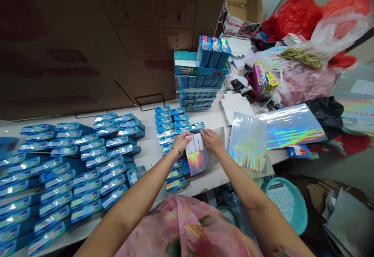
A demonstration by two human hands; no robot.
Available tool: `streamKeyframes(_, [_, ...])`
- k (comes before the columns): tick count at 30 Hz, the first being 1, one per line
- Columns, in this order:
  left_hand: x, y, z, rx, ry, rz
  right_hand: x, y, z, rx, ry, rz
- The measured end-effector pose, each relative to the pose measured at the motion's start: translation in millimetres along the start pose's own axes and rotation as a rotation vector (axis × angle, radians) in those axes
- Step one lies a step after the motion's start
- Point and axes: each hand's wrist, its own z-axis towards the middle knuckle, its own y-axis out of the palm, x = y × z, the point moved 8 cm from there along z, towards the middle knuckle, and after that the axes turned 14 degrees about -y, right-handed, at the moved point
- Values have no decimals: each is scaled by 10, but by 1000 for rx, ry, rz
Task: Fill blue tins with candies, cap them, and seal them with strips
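Both of my hands rest on a shiny holographic sticker sheet (201, 157) lying near the table's front edge. My left hand (181, 142) presses the sheet's left side, fingers bent over its top rows. My right hand (212, 140) pinches at the sheet's upper edge, where some strips show bare white backing. Small blue boxes (172, 126) with holographic labels stand in two columns just left of the sheet, touching my left hand's side. One blue box (197, 126) sits right above the sheet.
Several rows of labelled blue boxes (73, 171) cover the table's left. A stack of blue display cartons (200, 81) stands behind. More holographic sheets (248, 144) (292, 126) lie at right, with plastic bags (295, 15) beyond. A teal basin (288, 202) sits below the table edge. A big cardboard box (102, 35) walls the back.
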Motion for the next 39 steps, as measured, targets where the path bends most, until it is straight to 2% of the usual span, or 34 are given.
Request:
streamKeyframes(5, [-69, -22, -35, 18, -40, -52, -46, 120, -127, 45, -2, 6])
streamKeyframes(11, [-109, -49, -15, 44, -57, -24, -57, 61, -224, 45, -16, 87])
streamKeyframes(14, [-116, -96, 14, 79, -29, 35, -106, -89, -231, 93, -12, 134])
streamKeyframes(17, [-81, -210, 41, 168, 28, 109, -193, -356, -207, 137, 46, 220])
streamKeyframes(20, [31, -327, -7, 252, 105, 168, -227, -639, -140, 200, 207, 394])
streamKeyframes(22, [181, -376, -133, 295, 223, 204, -211, -697, -65, 239, 355, 575])
streamKeyframes(24, [292, -401, -292, 277, 300, 172, -194, -607, 27, 288, 512, 807])
streamKeyframes(25, [306, -415, -358, 237, 290, 113, -202, -518, 82, 310, 576, 927])
streamKeyframes(27, [255, -452, -452, 124, 187, -55, -250, -304, 189, 347, 688, 1128])
streamKeyframes(29, [192, -550, -531, 70, 95, -185, -334, -100, 291, 366, 765, 1243])
streamKeyframes(34, [135, -1071, -602, 176, 40, -287, -595, 255, 578, 375, 799, 1289])
streamKeyframes(39, [233, -1499, -436, 219, 64, -316, -660, 562, 906, 404, 777, 1148])
